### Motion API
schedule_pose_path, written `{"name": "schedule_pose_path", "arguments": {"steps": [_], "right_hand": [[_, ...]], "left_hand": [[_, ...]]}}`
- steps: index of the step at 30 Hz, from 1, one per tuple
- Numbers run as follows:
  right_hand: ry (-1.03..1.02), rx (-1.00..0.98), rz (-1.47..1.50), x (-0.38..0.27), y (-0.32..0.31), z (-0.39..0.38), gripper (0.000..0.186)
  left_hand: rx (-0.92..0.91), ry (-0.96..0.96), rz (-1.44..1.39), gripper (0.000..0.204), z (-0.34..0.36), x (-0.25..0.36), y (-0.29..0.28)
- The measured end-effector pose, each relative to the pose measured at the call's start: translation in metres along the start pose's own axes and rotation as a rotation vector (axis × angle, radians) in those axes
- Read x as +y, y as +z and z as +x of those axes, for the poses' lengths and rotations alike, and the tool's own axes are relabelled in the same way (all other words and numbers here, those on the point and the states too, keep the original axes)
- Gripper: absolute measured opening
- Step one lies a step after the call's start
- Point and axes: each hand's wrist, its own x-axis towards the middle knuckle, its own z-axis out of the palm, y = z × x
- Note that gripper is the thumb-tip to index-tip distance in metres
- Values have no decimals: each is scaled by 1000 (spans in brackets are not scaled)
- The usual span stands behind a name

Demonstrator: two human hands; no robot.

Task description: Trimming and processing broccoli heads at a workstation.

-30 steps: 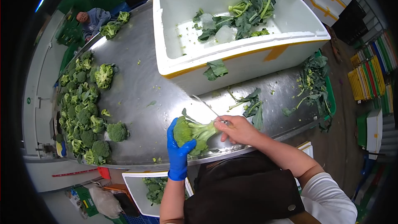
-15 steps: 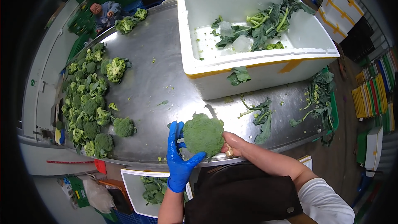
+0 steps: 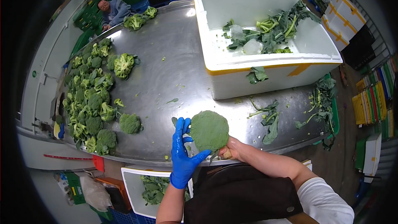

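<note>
A large round green broccoli head [image 3: 209, 130] is held above the near edge of the steel table [image 3: 166, 79]. My left hand [image 3: 182, 153], in a blue glove, cups its left side with fingers and thumb apart around it. My bare right hand [image 3: 229, 148] is closed at the lower right of the head, partly hidden behind it. Whatever it grips is mostly covered; a curved knife blade showed beyond the head half a second ago. A loose broccoli head [image 3: 130, 123] lies to the left, beside a big pile of broccoli heads [image 3: 89, 95].
A white foam box [image 3: 269, 64] with leaves and ice stands on the table at the right. Trimmed leaves [image 3: 269, 120] lie before it. Below the table edge is another foam box [image 3: 134, 205] holding leaves. A person [image 3: 116, 11] is at the far left; another stands behind.
The broccoli head has shifted slightly and turned in my hands, and the curved blade behind it is now hidden. The view has swung a little; the person at the back now shows a hand.
</note>
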Motion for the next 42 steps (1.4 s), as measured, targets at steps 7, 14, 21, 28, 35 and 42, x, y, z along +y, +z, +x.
{"name": "schedule_pose_path", "arguments": {"steps": [7,14,21,28,35,42], "right_hand": [[11,-72,24,8,23,12,37],[71,-71,51,14,25,38,37],[35,-55,-27,25,51,44,29],[-114,340,-673,-12,50,22,43],[-728,305,-834,-34,101,-32,60],[-892,290,-1295,-31,113,-14,66]], "left_hand": [[41,-10,-32,103,-2,-10,-23],[80,-6,-60,100,-2,-16,-45],[297,-118,-371,66,6,-17,-37],[345,-239,-714,67,13,-48,-51],[338,-215,-505,71,25,-30,-51],[249,-203,-293,72,35,-20,-43]]}}
